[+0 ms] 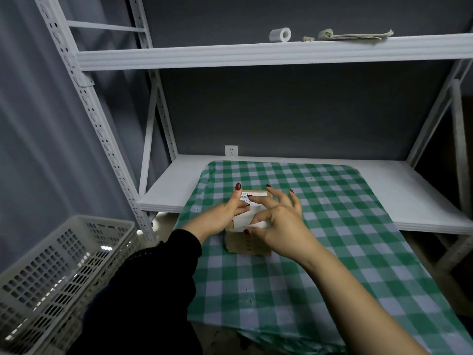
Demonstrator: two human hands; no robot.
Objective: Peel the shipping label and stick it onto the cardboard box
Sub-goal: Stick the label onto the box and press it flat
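Observation:
A small brown cardboard box point(247, 243) stands on the green checked cloth point(332, 226). A white shipping label point(245, 196) with a barcode lies across the box's top. My left hand point(231, 208) rests against the box's left side, thumb up, fingers on the label's left edge. My right hand point(275, 216) hovers over the top with fingers spread; its index finger presses on the label. Its thumb and a finger pinch a white strip of backing paper point(245, 222) at the box's near edge. Most of the box's top is hidden by the hands.
A white perforated plastic basket point(58, 272) stands at the lower left. The cloth covers a white shelf board point(174, 185) of a metal rack. On the upper shelf lie a white roll point(280, 34) and folded cloth point(358, 35). A wall socket point(231, 150) sits behind.

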